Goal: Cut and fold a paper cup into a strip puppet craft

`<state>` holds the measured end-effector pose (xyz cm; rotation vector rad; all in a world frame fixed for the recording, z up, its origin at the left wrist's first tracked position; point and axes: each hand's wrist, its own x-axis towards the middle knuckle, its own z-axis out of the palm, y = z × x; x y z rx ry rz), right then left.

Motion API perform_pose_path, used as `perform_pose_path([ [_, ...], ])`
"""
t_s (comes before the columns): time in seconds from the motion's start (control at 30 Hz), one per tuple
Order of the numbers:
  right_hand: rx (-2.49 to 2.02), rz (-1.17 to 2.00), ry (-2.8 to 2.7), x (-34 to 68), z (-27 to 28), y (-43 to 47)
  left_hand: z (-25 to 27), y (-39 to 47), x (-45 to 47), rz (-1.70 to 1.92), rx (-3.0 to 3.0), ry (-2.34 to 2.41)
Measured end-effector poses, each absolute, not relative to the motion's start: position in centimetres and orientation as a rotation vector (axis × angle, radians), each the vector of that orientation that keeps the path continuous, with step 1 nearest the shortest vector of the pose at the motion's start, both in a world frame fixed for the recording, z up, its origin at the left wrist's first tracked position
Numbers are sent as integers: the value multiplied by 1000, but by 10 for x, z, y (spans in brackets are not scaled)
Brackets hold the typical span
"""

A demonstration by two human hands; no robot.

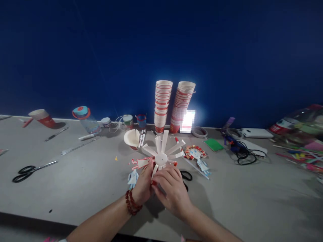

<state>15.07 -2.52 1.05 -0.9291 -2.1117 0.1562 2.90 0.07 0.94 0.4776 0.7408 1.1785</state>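
Between my hands is a paper cup point(160, 159) cut into strips that fan out from its round white base. My left hand point(144, 179), with a red bead bracelet at the wrist, grips it from the left. Curled over the lower strips, my right hand point(172, 188) pinches a strip near its red end. Beside my left hand lie a red-outlined paper figure point(141, 163) and a blue-outlined paper figure point(133, 179). Black-handled scissors point(186, 175) lie partly hidden behind my right hand. A finished-looking paper doll point(195, 153) with a fringed cup head rests to the right.
Two tall stacks of paper cups point(163, 104) stand against the blue wall. A cut cup point(131, 138), white markers point(142, 138) and a water bottle point(85, 119) are left of them. More scissors point(32, 170) lie far left. A green pad point(213, 145) and a glue gun point(233, 144) are at right.
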Motion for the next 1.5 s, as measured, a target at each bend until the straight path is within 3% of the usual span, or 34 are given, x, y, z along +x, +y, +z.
perform_pose_path([
  [0.83, -977, -46, -2260, 150, -8, -35, 4, 1, 24, 1240, 541, 831],
  [1.37, -1128, -168, -2266, 174, -14, -15, -8, 1, 18, 928, 469, 664],
  [1.5, -1183, -52, -2282, 177, -15, -12, -14, -3, 21, 885, 487, 755],
])
